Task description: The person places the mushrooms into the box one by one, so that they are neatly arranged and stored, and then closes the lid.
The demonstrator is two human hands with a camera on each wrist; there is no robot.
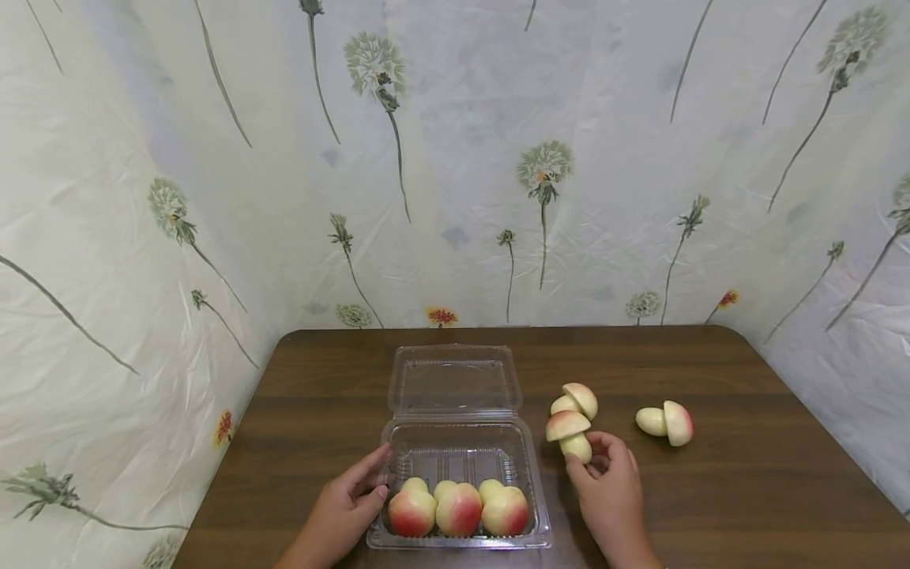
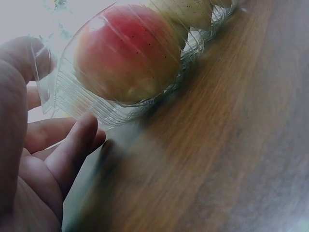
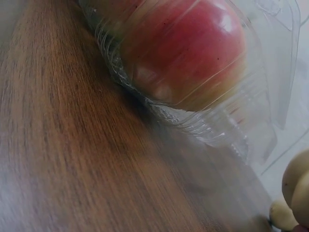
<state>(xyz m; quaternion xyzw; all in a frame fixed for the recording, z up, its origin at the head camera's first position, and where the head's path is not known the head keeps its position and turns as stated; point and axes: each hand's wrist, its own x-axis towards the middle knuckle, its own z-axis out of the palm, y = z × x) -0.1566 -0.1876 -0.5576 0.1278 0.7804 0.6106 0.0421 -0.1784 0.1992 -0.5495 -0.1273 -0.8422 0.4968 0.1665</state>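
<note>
Head view: left hand (image 1: 348,506) rested with relaxed fingers against the clear clamshell box (image 1: 533,482) at its 9 o'clock wall, apparently steadying it. Right hand (image 1: 610,488) pinched a mushroom-shaped toy (image 1: 570,435) at the box's 3 o'clock. Three toys (image 1: 458,507) sat along the 6 o'clock edge; two more lay on the table (image 1: 746,490).

Open clamshell box (image 1: 458,450) sits mid-table (image 1: 746,490), lid behind, three mushroom toys (image 1: 458,508) in its front row. Right of it: right hand (image 1: 611,494) on one mushroom (image 1: 571,435), a second (image 1: 577,400) just behind, a third (image 1: 667,423) farther right. Left hand (image 1: 348,506) touches box's left edge.
</note>
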